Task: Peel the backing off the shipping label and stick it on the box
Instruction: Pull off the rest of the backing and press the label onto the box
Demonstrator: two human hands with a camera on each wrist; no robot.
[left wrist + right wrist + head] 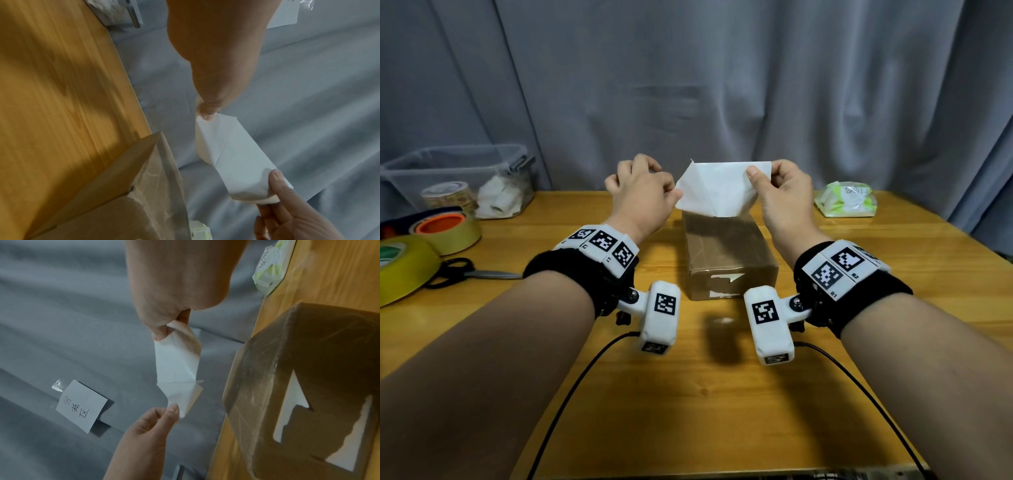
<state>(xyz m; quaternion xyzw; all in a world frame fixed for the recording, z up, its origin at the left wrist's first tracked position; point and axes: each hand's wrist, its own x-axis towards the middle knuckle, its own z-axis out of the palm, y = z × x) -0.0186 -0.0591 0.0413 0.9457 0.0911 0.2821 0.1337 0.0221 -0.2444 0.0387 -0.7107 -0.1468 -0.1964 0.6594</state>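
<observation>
Nearest the camera, two bare forearms reach forward over the light wooden table (688, 394), each wrist wearing a black strap with white coded tags and a white camera block. Between the wrists, a brown cardboard box (729, 253) wrapped in clear tape sits on the table, with torn white remnants of paper on its near face.

Above the far end of the box, both hands hold the creased white shipping label (717, 190) in the air, clear of the box. The left hand (642, 193) has its fingers curled and pinches the label's left corner between thumb and fingertip. The right hand (780, 195) likewise pinches the right upper corner, thumb on the near side. In the left wrist view the sheet shows two layers parting near the left thumb; which layer is backing cannot be told.

To the left lie black-handled scissors (465, 272), a yellow tape roll (404, 270), a clear tape roll with an orange core (446, 231), and further back a clear plastic tub (458, 178). At far right rests a green and white packet (846, 204). A grey curtain (705, 85) closes the background.
</observation>
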